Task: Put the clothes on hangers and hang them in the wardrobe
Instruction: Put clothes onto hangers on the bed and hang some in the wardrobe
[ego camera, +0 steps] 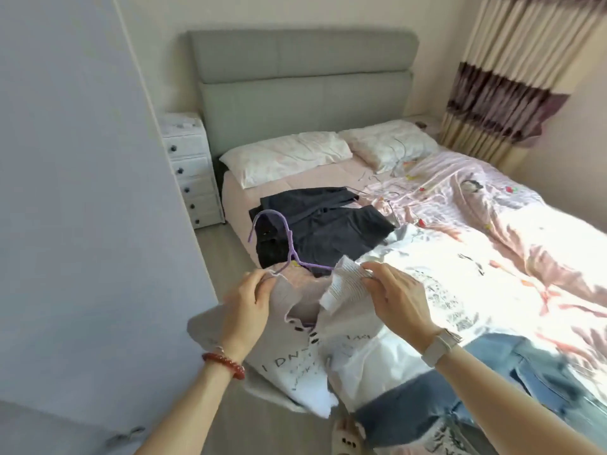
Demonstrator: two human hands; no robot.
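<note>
I hold up a light grey shirt (pixel 295 356) with dark lettering over the bed's near left corner. A purple hanger (pixel 285 238) sticks out of its neck, hook up and to the left. My left hand (pixel 249 303) grips the shirt's left shoulder where the hanger arm enters. On the other side, my right hand (pixel 394 297) pinches the ribbed collar. A dark garment (pixel 328 224) lies spread on the bed behind the hanger. Blue jeans (pixel 492 389) lie on the bed at the lower right.
The bed (pixel 492 257) carries a pink patterned quilt, two pillows (pixel 289 159) and loose wire hangers (pixel 391 172) near them. A white drawer unit (pixel 190 169) stands left of the headboard. A pale door panel (pixel 82 192) fills the left. Curtains (pixel 512 77) hang at the right.
</note>
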